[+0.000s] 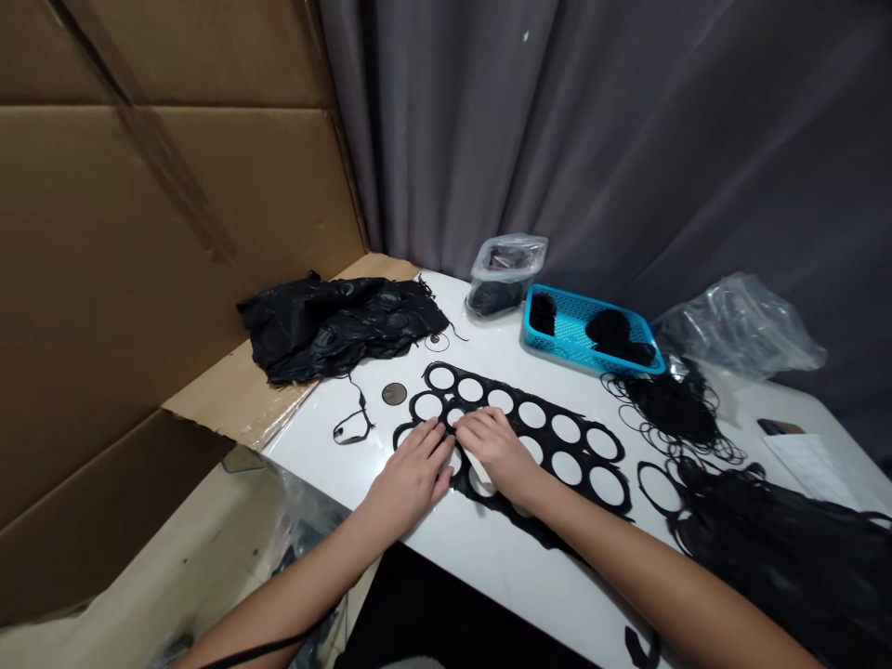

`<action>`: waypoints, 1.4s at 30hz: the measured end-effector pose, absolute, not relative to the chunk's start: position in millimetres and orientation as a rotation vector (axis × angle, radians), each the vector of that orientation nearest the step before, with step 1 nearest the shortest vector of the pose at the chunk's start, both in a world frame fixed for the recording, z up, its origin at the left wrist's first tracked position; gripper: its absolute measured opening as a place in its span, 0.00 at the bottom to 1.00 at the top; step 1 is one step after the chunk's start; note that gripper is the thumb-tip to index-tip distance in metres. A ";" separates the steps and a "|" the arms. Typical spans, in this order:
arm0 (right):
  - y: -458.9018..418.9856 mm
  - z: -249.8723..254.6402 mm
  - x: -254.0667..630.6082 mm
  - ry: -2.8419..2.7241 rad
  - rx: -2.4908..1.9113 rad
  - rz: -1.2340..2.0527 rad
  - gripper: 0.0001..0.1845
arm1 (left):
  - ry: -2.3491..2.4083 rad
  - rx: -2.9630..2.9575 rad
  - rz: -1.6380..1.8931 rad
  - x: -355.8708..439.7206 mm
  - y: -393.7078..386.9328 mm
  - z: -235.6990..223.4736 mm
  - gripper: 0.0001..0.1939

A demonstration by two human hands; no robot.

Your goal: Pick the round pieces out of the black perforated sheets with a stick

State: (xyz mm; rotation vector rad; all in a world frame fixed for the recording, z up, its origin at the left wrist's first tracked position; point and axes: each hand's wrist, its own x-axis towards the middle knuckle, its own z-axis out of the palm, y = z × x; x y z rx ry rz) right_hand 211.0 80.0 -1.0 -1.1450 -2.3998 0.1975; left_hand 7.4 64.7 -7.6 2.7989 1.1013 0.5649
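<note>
A black sheet (516,406) with rows of round cut-out holes lies flat on the white table (480,567). My left hand (416,469) rests on the sheet's left part, its fingers stretched out and pressing flat. Right beside it, my right hand (500,453) is closed, fingers bent together over the sheet. A small whitish piece (478,472) shows under that palm, mostly covered, and its kind cannot be made out. The holes under both hands are partly hidden. Left of the sheet lie a dark round disc (394,394) and a thin torn black loop (353,426).
Crumpled black sheets (341,325) are piled at the left rear. Behind stand a bagged container (505,276) and a blue basket (568,348) holding black pieces. Thin black rings (673,409), black scraps (787,530), a plastic bag (749,325) and a phone (780,427) lie rightward.
</note>
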 end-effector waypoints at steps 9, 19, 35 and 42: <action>142.6 18.2 283.6 -1.752 -1.756 0.175 0.08 | 1.116 2.817 0.555 7.0 66.3 -1.2 0.18; 49.2 8.6 253.8 -1.781 -1.436 0.825 0.07 | 0.962 2.810 0.561 44.3 51.4 -5.9 0.21; 44.7 1.1 251.4 -1.838 -1.396 0.715 0.07 | 0.972 2.785 0.566 43.6 50.8 -7.8 0.22; 43.2 -3.2 245.6 -2.287 -1.255 0.196 0.10 | 0.960 2.822 0.565 44.1 51.3 -10.9 0.22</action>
